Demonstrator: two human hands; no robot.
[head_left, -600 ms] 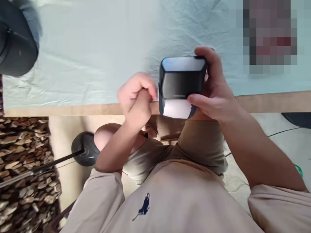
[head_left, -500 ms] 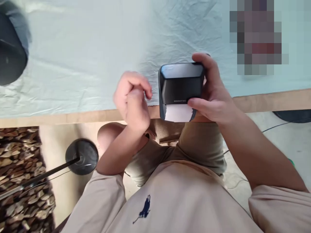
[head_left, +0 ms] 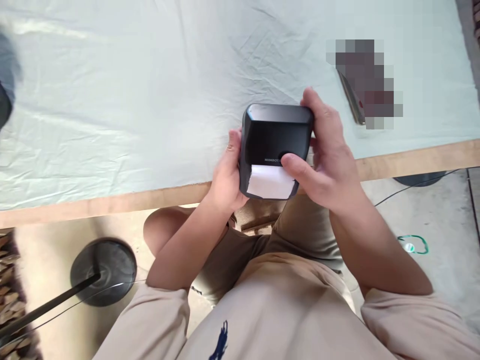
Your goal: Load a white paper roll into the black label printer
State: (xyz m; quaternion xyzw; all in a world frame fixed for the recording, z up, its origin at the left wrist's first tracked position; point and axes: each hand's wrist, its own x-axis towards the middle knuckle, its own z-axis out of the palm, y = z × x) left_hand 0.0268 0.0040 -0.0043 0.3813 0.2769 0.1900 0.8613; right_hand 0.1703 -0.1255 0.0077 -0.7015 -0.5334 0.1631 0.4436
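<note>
A small black label printer (head_left: 277, 137) is held up over the table's near edge. A white paper label (head_left: 270, 182) lies across its front end, below the lettering. My right hand (head_left: 326, 155) grips the printer's right side, its thumb resting on top beside the lettering and a finger at the far corner. Against the left side is my left hand (head_left: 228, 175), thumb up along the edge; its other fingers are hidden behind or under the printer.
A pale cloth (head_left: 150, 100) covers the table, which has a wooden edge (head_left: 180, 196). A blurred-out flat object (head_left: 365, 85) lies at the right. On the floor stand a round black stand base (head_left: 103, 272) with a pole, a cable, and a green-edged item (head_left: 412, 245). Wood chips lie at far left.
My left hand, earlier curled in the air left of the printer, has come against its left side. The printer stays in my right hand. The whole view has shifted and turned somewhat.
</note>
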